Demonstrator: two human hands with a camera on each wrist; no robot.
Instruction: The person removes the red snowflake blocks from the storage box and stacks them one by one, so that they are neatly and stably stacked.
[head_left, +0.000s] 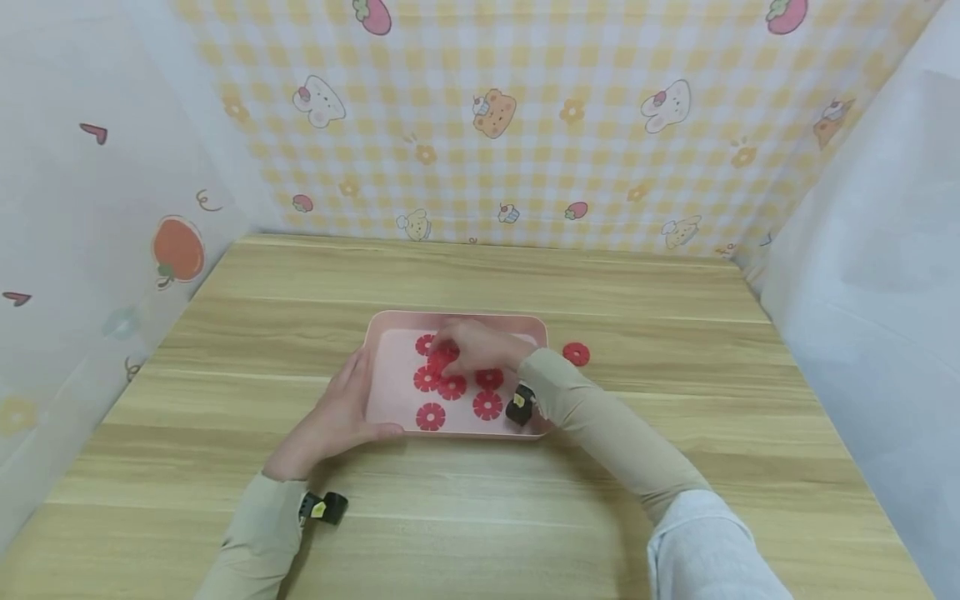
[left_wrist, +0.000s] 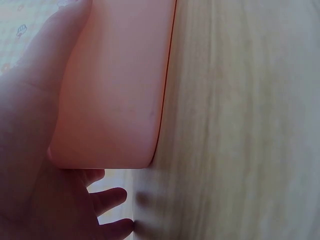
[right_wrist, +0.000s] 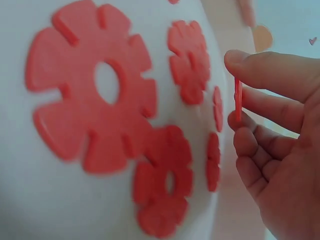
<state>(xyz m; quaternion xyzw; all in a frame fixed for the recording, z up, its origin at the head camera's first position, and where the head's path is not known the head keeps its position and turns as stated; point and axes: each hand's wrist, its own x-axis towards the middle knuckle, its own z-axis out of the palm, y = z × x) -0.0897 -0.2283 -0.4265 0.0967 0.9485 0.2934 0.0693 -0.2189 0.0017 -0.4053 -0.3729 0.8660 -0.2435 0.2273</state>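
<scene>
A shallow pink tray (head_left: 390,367) lies on the table with several red notched interlocking discs (head_left: 431,417) flat inside it. My left hand (head_left: 341,412) rests at its near left corner, thumb along the front rim and fingers by the left side. In the left wrist view, the fingers (left_wrist: 111,199) extend, spread, past the tray's wall (left_wrist: 115,90). Over the middle of the tray, my right hand (head_left: 476,346) pinches a red disc (right_wrist: 238,100) between thumb and fingers; it is seen edge-on in the right wrist view. Other discs (right_wrist: 95,90) lie below and beside that hand.
One more red disc (head_left: 576,354) lies on the wooden table (head_left: 480,517), just right of the tray. A checked cloth (head_left: 570,150) with cartoon prints hangs behind the table, and pale sheets (head_left: 862,208) stand along both sides.
</scene>
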